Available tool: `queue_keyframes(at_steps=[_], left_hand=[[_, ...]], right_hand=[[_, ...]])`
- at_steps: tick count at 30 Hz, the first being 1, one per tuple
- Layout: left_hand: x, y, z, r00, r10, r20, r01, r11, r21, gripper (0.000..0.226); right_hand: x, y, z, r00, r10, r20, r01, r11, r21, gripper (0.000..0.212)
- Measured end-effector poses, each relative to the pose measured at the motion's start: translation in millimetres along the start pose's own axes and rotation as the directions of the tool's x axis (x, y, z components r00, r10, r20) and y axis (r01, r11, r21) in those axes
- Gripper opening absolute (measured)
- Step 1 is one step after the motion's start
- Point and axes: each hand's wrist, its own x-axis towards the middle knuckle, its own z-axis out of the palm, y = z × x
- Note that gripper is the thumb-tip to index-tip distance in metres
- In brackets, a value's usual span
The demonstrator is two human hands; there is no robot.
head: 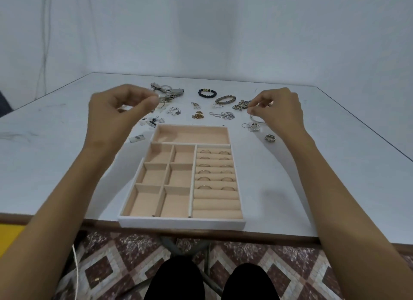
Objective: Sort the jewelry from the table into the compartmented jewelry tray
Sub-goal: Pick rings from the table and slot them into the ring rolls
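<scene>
The compartmented jewelry tray (181,223) sits at the middle of the surface's (301,188) near edge, its front wall slightly over that edge. Its long far compartment and the six square compartments on its left hold nothing. The ring rolls on its right carry gold rings (226,179) in pairs, six rows deep, counting from the far end.

The loose jewelry lies in a band between the tray and the far edge. Wristwatches (168,90) are heaped toward the far left. A dark beaded bracelet (206,93) and a tan beaded bracelet (225,99) lie at the far middle. A gold chain clump (197,115) and a silver chain (222,115) lie just beyond the tray. A patterned ring (270,138) lies alone toward the right.

The left hand (120,116) hangs above small pieces at the tray's far-left corner. Its fingers (143,96) are curled, thumb and forefinger tips close; whether they pinch anything I cannot tell. The right hand (279,109) is over the right-hand pieces, fingers bent down beside a silver bangle (257,119); whether they touch it I cannot tell.
</scene>
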Motion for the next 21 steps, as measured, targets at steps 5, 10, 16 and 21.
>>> queue_keyframes(at_steps=[5,10,16,21], left_hand=[[-17.5,-16.8,-1.7,1.000,0.005,-0.030,-0.006,1.000,-0.028,0.009],[-22.3,-20.0,-2.8,0.999,0.050,0.015,-0.051,0.995,0.081,0.002],[-25.6,-20.3,-6.5,0.998,0.054,0.012,-0.055,0.993,0.107,0.003],[-26.6,-18.5,-6.3,0.999,0.041,0.004,-0.041,0.994,0.106,0.007]], right_hand=[[-7.4,-7.0,3.9,1.000,-0.024,-0.015,0.024,0.999,0.023,0.004],[-16.4,-12.3,7.7,0.996,-0.054,0.070,0.049,0.996,0.072,0.002],[-59.3,-34.6,-6.9,0.991,-0.096,0.091,0.057,0.928,0.369,0.004],[-119.7,-36.5,-23.3,0.978,-0.151,0.141,0.042,0.815,0.578,0.010]])
